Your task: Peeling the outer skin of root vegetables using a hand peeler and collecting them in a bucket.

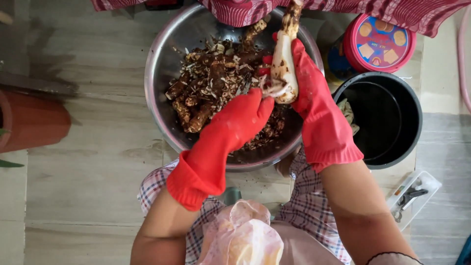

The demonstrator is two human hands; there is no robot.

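Both my hands wear red rubber gloves over a large steel bowl [162,73] on the floor. My right hand [314,93] grips a long root [283,59] that is partly peeled, white below and brown at its top end. My left hand [240,120] is closed at the root's lower end; a peeling tool may be in it, but its blade is hidden. The bowl holds several unpeeled brown roots [196,105] mixed with peel scraps.
A black pot [387,118] stands right of the bowl, with a round pink-lidded tin [379,43] behind it. A terracotta plant pot [29,120] sits at the left edge. A white tray with tools [412,196] lies at lower right. Another person's red patterned cloth [343,10] spans the top.
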